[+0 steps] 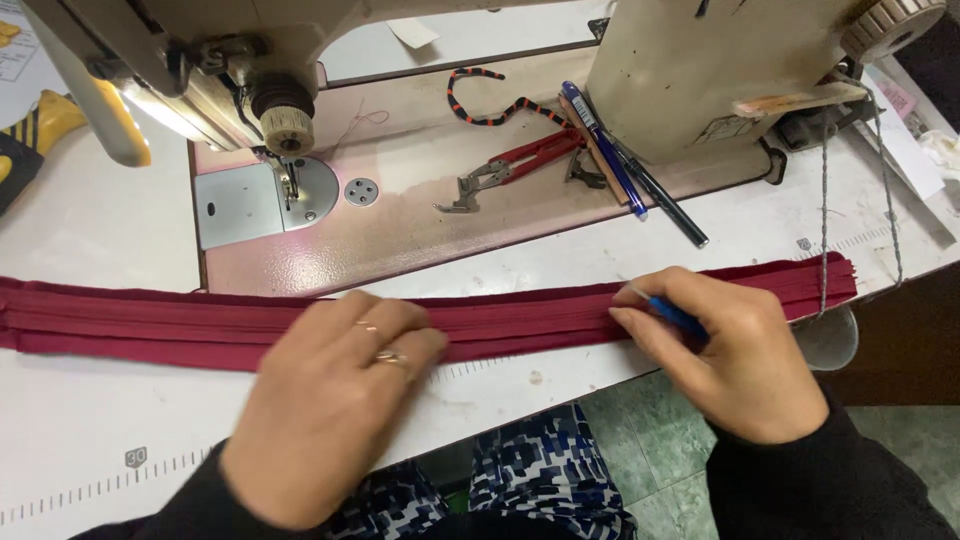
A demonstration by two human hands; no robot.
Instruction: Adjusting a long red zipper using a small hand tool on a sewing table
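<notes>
- Head view: my left hand (330,400) lies palm down, fingers flat and spread, on a long stack of maroon fabric strips (200,322); it presses the stack and grips nothing.
- The strips run across the white sewing table (90,440) from its left edge to the right end, just in front of the machine bed.
- My right hand (735,350) is closed around a blue pen (675,315), with its tip end resting on the strips near their right end.
- A printed ruler scale runs along the table's front edge, below the strips.
- Behind the strips stands an industrial sewing machine (690,70); its needle and presser foot (290,185) sit over the metal plate at left.
- On the machine bed lie red-handled snips (520,160), a loose presser foot, an orange-and-black striped cord (480,100) and two pens (625,165), one blue, one black.
- A grey thread (825,220) hangs from the machine's right side across the strips.
</notes>
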